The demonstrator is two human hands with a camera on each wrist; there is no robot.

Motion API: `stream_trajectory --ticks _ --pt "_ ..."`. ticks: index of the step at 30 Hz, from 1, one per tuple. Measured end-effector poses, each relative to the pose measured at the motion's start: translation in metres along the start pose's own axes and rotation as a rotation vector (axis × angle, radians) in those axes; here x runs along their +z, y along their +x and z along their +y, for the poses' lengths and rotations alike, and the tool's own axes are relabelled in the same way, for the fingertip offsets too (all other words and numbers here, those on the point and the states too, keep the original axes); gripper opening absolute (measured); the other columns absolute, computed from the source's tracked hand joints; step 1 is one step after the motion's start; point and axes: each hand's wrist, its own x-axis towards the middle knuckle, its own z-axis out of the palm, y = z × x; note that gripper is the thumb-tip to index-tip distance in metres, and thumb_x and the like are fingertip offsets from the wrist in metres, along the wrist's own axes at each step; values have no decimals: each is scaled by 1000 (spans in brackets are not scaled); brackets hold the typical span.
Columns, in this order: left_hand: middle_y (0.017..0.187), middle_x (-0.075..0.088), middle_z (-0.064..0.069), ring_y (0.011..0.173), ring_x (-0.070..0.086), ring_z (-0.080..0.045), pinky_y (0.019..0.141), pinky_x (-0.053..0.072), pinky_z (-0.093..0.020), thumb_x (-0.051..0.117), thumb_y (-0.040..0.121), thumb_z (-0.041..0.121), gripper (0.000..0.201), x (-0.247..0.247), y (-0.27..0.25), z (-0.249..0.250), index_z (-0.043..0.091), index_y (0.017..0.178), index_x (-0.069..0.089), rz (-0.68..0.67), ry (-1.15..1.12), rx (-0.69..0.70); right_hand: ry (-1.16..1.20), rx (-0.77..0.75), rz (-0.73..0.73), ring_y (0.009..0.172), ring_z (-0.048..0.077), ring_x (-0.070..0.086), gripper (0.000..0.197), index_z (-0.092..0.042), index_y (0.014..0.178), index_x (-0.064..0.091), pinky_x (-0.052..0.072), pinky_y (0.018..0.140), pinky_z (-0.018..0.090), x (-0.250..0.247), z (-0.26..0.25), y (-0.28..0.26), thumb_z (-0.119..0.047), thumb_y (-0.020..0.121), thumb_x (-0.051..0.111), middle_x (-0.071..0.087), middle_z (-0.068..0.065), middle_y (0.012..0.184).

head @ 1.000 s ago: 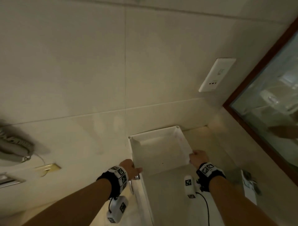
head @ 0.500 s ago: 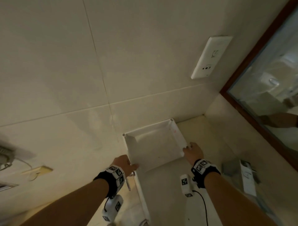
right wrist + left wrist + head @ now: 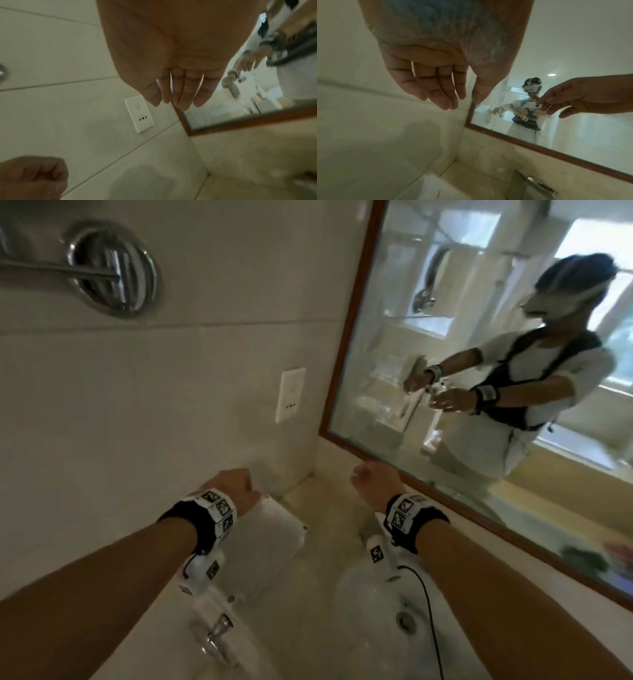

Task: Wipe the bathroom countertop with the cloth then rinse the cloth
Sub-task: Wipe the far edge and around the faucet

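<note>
Both hands are raised in the air above the corner of the counter, well apart from each other and holding nothing. The left hand [image 3: 233, 487] has its fingers [image 3: 436, 93] hanging loosely, a little bent, with the thumb close beside them. The right hand [image 3: 373, 482] looks much the same in its own wrist view, fingers [image 3: 185, 92] relaxed and pointing down, though that picture is blurred. Each wrist carries a black band with square printed markers and a small white camera unit beneath it.

Below and between the hands lies a white rectangular tray [image 3: 274, 529], tilted against the corner where the tiled wall meets the beige stone countertop [image 3: 329, 498]. What the tray holds cannot be told from here; its near part is smeared by motion. Nearer the person is the white basin [image 3: 376, 604] with its metal drain [image 3: 406, 619], and a chrome tap [image 3: 215, 631] at its left edge.

The cloth does not show clearly in any view; a dark greenish lump [image 3: 582, 554] far along the countertop on the right, by the mirror, may be it, but it is too blurred to say.

On the wall are a white socket plate [image 3: 290, 395] and a round chrome fitting [image 3: 113, 268] with a bar. The wood-framed mirror [image 3: 349, 337] reflects the person with both arms held out.
</note>
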Motion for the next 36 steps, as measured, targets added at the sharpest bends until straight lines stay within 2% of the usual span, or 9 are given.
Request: stream_trajectory --ticks 4,6,9,14,19,25,28,31,36 --pt "97 60 -2 84 57 -23 72 45 -30 60 86 46 23 -37 -11 67 26 83 50 31 39 191 -96 0 110 98 23 60 23 -19 108 67 46 84 27 -77 7 -64 -30 92 56 64 3 107" --pt "94 59 -1 86 57 -24 75 47 -31 62 85 44 22 -45 -23 110 26 81 51 35 60 288 -143 36 144 103 25 60 25 -21 110 66 50 89 34 -115 24 -97 -33 91 54 65 5 110" --pt "98 63 -4 89 59 -25 79 50 -32 63 86 41 20 -48 -49 182 23 82 55 50 122 445 -231 104 222 108 26 58 25 -23 108 65 48 88 32 -170 60 -152 -36 90 53 63 5 116" --pt "103 61 -2 102 60 -24 81 43 -27 63 88 42 24 -14 -117 297 20 95 62 51 161 648 -299 270 309 113 24 56 30 -22 115 64 47 95 36 -242 138 -257 -36 90 55 62 5 122" --pt "108 63 -2 101 60 -23 88 50 -32 64 85 43 26 41 -184 408 21 97 63 -50 103 763 -284 380 350 110 20 57 29 -22 112 66 48 95 35 -286 215 -361 -36 88 59 63 1 118" --pt "100 66 -1 94 61 -22 83 51 -31 64 82 43 19 113 -265 505 25 84 61 -107 68 852 -279 466 377 105 19 60 23 -25 106 68 50 88 31 -308 309 -458 -33 88 56 65 -2 112" --pt "99 67 -3 94 63 -23 85 53 -34 65 84 40 21 152 -296 523 20 90 65 -189 109 866 -262 491 351 104 17 60 22 -24 107 68 46 87 25 -304 345 -482 -32 90 57 65 -3 111" --pt "103 66 -2 94 62 -25 83 53 -34 63 84 40 21 188 -310 529 21 94 65 -236 154 840 -207 525 340 103 16 59 22 -25 107 67 49 91 30 -290 377 -494 -34 90 57 65 -4 109" --pt "111 62 -4 98 61 -25 83 51 -32 57 89 33 26 256 -316 536 17 109 61 -360 249 834 -80 599 247 102 15 60 23 -25 109 66 50 90 29 -229 430 -495 -33 90 56 64 -5 105"
